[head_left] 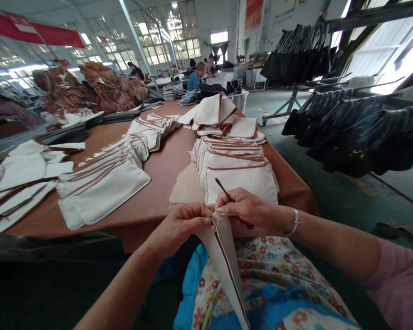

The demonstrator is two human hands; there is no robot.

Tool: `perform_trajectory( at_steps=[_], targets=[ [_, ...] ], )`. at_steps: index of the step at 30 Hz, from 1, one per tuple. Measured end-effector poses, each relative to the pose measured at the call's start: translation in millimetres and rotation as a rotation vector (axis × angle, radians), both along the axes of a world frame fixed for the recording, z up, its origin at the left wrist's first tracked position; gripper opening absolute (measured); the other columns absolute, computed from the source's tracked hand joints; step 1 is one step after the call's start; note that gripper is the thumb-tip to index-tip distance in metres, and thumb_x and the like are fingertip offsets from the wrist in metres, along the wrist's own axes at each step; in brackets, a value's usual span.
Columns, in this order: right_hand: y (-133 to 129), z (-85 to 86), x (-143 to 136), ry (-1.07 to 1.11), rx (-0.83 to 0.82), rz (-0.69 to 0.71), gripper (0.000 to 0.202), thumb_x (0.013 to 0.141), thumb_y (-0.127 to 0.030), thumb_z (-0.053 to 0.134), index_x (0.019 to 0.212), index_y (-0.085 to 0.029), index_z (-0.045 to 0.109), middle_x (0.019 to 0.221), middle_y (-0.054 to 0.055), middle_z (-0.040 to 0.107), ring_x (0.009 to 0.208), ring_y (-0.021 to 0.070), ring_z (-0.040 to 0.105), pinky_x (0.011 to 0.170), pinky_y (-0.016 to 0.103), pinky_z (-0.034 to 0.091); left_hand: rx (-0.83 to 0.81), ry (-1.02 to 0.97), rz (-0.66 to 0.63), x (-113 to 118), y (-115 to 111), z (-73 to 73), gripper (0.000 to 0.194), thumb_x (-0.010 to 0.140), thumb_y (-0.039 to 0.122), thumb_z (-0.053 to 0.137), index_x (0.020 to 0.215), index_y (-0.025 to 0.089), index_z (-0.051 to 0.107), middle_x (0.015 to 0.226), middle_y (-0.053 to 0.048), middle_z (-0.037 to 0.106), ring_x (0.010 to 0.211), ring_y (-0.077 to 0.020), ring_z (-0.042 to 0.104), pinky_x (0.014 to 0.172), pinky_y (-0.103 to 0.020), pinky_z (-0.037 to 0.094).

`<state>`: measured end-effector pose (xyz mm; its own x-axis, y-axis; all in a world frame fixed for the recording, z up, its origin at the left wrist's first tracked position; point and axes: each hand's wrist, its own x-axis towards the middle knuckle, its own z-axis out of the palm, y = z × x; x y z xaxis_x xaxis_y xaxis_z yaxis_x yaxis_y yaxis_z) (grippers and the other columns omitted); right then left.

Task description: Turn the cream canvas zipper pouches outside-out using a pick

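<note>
My left hand (187, 224) is closed, its thumb and fingers pinching the upper corner of a cream bag piece (223, 250) with brown trim along its edge. The piece hangs edge-on down over my lap. At the same corner, my right hand (242, 208) is closed too, fingertips against the fabric. It also holds a thin dark tool (223, 189), whose narrow end sticks up past the fingers; I cannot make out its exact kind. Just beyond my hands lies a stack of similar cream pieces (241, 178) with brown trim.
A brown-covered table (161, 183) stands before me. More cream pieces (106, 192) lie fanned in a row on the left, beside loose cream parts (24, 169). Brown bundles (99, 87) are piled behind. Racks with black bags (351, 137) stand at the right. People sit farther back.
</note>
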<state>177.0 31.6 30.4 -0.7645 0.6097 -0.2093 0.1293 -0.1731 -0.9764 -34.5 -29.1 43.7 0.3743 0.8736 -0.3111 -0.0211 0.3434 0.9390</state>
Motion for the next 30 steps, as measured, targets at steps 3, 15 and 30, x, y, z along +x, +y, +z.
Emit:
perform_trajectory(
  at_steps=[3,15,30],
  targets=[
    [1.1,2.0,-0.4,-0.016,0.002,0.006,0.018,0.085,-0.034,0.055,0.083,-0.016,0.056,0.043,-0.010,0.042,0.030,0.0062,0.033,0.030,0.016,0.025,-0.015,0.023,0.014,4.0,2.4,0.9,0.014,0.078,0.024,0.072,0.082,0.011,0.068,0.080,-0.006,0.070,0.073,-0.0143,0.060,0.071,-0.024,0.045],
    [5.2,-13.8,-12.0,-0.059,0.518,-0.139,0.004,0.073,-0.010,0.061,0.069,-0.012,0.060,0.062,-0.003,0.058,0.059,0.0078,0.048,0.054,0.019,0.036,0.374,0.591,0.028,15.3,9.7,2.4,0.013,0.081,0.020,0.057,0.080,0.014,0.068,0.073,0.000,0.064,0.068,-0.0138,0.053,0.062,-0.022,0.039],
    [-7.3,-38.2,10.7,0.006,1.208,-0.134,0.017,0.088,-0.016,0.052,0.096,-0.017,0.067,0.080,0.004,0.056,0.068,0.0129,0.052,0.062,0.023,0.041,-0.168,0.010,0.148,14.7,6.6,-27.4,0.038,0.086,0.051,0.059,0.077,0.015,0.066,0.072,-0.005,0.065,0.060,-0.0157,0.057,0.053,-0.025,0.042]
  ],
)
